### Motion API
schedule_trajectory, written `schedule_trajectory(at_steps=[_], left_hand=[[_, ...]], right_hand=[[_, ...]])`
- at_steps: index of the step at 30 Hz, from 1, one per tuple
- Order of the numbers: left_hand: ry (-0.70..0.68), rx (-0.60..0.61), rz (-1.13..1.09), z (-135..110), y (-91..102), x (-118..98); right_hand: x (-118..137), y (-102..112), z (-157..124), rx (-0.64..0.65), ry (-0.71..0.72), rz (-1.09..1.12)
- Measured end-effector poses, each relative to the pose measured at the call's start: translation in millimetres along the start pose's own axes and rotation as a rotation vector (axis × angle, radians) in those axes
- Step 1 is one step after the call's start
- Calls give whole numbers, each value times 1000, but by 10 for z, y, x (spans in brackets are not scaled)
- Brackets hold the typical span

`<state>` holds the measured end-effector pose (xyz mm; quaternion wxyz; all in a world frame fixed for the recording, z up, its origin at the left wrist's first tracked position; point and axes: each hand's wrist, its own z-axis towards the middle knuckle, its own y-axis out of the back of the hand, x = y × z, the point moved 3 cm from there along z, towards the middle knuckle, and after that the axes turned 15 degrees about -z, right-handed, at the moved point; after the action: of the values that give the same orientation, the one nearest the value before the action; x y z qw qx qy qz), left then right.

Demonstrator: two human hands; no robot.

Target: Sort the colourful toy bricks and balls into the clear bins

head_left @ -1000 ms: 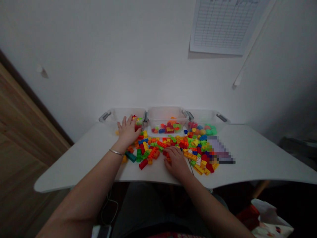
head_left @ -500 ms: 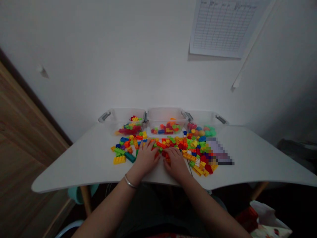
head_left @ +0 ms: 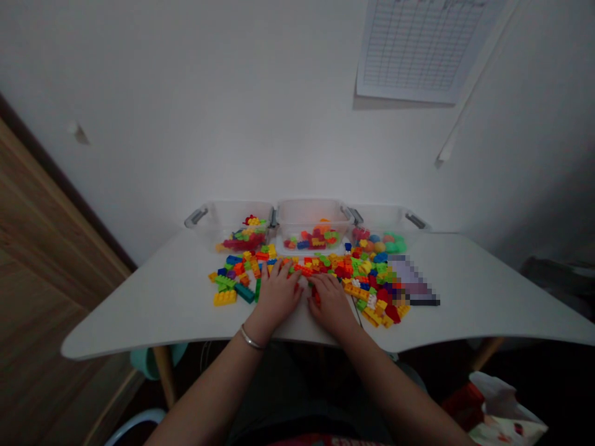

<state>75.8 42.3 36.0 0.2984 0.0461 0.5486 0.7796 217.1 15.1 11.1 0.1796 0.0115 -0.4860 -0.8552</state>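
My left hand [head_left: 279,294] rests low over the loose toy building bricks, a silver bangle on its wrist. Its thumb and index finger meet a small whitish brick [head_left: 304,282] in the gap between my hands. Close beside it, my right hand [head_left: 331,302] is curled with its fingertips pointing at the same spot. An orange-red brick [head_left: 317,298] shows inside its grip, mostly covered by the fingers. Yellow, green, blue, red and orange bricks [head_left: 356,288] spread out around both hands. My fingers hide the bricks directly under them.
Three clear plastic bins stand along the wall: a left bin [head_left: 211,214] and a middle bin [head_left: 297,214] with bricks, and a right bin [head_left: 395,214] with coloured balls. A pixelated flat device [head_left: 413,282] lies right of the pile on the white table [head_left: 483,291].
A whitish brick now shows between my fingertips, where red pieces showed before. Both hands have otherwise barely moved, and the view has shifted slightly.
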Motion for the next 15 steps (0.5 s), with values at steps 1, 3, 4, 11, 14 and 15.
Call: schedule_trajectory(at_steps=[1, 3, 4, 11, 14, 15], left_hand=[[9, -18, 14, 5, 8, 1], [18, -29, 36, 7, 9, 3], [20, -28, 40, 6, 4, 3], [-50, 27, 6, -5, -48, -14], [-47, 12, 10, 8, -61, 5], [-42, 1, 13, 15, -65, 16]], right_hand=[[0, -3, -1, 8, 2, -3], [-4, -14, -2, 15, 7, -11], [-9, -23, -3, 16, 10, -15], [-52, -57, 1, -13, -16, -32], [-52, -55, 6, -12, -29, -37], [-51, -54, 7, -13, -31, -39]])
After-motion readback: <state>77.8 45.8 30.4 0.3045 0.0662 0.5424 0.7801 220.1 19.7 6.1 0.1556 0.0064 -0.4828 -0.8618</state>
